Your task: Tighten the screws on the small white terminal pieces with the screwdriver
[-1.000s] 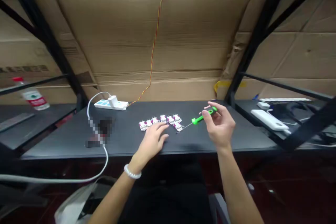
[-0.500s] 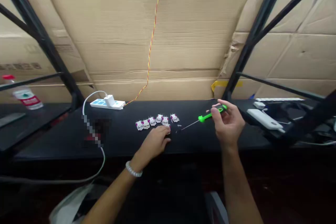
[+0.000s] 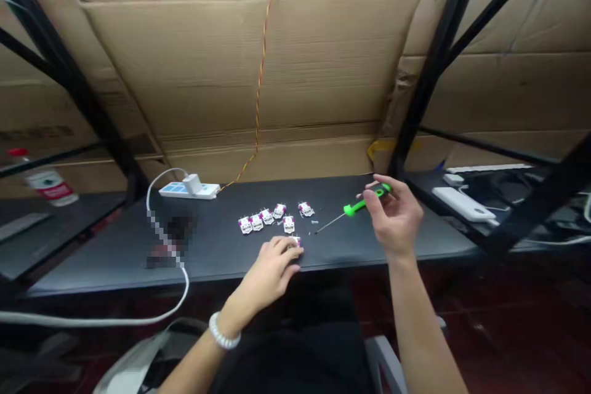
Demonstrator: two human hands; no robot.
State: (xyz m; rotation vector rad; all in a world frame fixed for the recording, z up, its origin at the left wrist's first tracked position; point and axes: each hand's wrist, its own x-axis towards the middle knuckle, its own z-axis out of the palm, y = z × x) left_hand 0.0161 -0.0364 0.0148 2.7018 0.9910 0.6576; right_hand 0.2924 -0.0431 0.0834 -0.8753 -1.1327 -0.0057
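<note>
My right hand point(image 3: 392, 215) is closed round the green handle of a small screwdriver point(image 3: 357, 206), held above the black table point(image 3: 221, 246) with its thin shaft pointing down-left. My left hand point(image 3: 274, 261) lies at the table's near edge, fingers curled over one small white-and-magenta part point(image 3: 295, 241). Several more of these parts point(image 3: 272, 218) sit in a loose row just beyond it. A couple of tiny bits, too small to name, lie by the screwdriver tip point(image 3: 315, 222).
A white power strip point(image 3: 189, 189) with a plugged-in charger and a white cable point(image 3: 157, 221) sits at the back left. Cardboard sheets point(image 3: 277, 74) line the back. Black frame bars point(image 3: 429, 74) flank the table. A bottle point(image 3: 44, 181) stands far left; white devices point(image 3: 464, 203) lie on the right shelf.
My left hand has drawn back toward the near edge, pulling one part out of the row with it. My right hand with the screwdriver has shifted slightly rightward.
</note>
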